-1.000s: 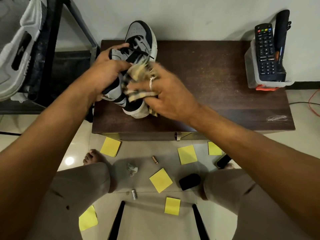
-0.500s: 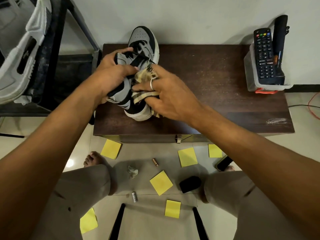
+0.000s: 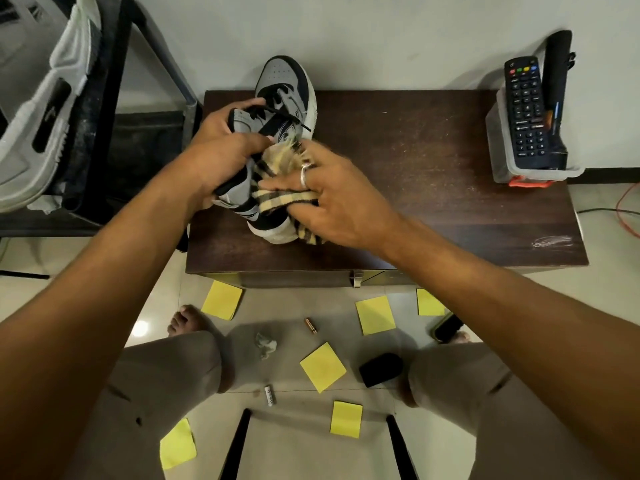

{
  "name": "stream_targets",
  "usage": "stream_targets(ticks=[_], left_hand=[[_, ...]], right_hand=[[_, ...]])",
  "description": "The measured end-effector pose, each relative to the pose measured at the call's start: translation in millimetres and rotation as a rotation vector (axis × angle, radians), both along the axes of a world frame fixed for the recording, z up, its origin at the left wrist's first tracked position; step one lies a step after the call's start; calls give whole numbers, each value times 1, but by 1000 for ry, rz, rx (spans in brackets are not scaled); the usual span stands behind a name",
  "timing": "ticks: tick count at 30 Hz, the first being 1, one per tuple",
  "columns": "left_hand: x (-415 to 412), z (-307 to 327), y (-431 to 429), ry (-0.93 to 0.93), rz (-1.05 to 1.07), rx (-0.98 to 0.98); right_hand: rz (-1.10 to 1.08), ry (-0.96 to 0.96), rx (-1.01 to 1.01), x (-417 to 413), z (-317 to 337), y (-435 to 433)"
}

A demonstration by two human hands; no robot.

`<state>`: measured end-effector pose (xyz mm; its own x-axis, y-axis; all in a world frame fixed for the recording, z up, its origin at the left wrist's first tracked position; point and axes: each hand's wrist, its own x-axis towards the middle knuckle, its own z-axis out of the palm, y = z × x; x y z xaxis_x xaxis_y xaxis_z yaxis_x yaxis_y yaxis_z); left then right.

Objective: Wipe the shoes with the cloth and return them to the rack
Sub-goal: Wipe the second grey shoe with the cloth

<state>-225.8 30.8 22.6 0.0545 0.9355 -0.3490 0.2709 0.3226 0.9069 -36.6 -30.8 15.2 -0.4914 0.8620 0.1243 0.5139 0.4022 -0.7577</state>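
Grey-and-black sneaker [image 3: 277,109] with white rubber sole stands on the dark woodgrain desk [image 3: 433,188]. Left hand [image 3: 221,161] grips its padded collar; right hand [image 3: 332,199] bunches a frayed, striped yellow cloth [image 3: 280,168] against its side.

One wide-angle camera sits on the person's head and looks forward and steeply down. The tabletop [image 3: 433,161] lies close beneath it in the upper half of the frame, its far edge against the wall [image 3: 381,36] that runs along the top. The left hand [image 3: 221,157] and right hand [image 3: 339,202] meet near the centre, with the forearms entering from the lower corners. The floor [image 3: 294,427] and the person's knees [image 3: 180,368] fill the lower half, seen almost straight down.
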Motion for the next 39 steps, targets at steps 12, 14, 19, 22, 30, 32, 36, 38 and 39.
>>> stream_targets(ticks=[12, 14, 19, 22, 30, 32, 36, 38, 39], left_hand=[[2, 1, 0, 9, 7, -11], [0, 0, 0, 11, -1, -3], [-3, 0, 0, 10, -15, -6], [-1, -1, -1, 71, -19, 50], [14, -1, -2, 174, -89, 132], [17, -3, 0, 174, -88, 141], [12, -4, 0, 182, -73, 144], [8, -5, 0, 180, -71, 129], [7, -4, 0, 190, -58, 125]], right_hand=[[-58, -429, 187, 3, 8, 4], [-36, -241, 157, -1, 1, -1], [-13, -211, -11, -7, -7, 0], [-43, -275, -27, -1, -4, 8], [-368, 128, -157, -5, -12, 25], [-370, 145, -232, -12, -11, 26], [-302, 224, -363, -13, 2, 16], [-229, 231, -415, -13, 6, 9], [-198, 225, -428, -11, 6, 8]])
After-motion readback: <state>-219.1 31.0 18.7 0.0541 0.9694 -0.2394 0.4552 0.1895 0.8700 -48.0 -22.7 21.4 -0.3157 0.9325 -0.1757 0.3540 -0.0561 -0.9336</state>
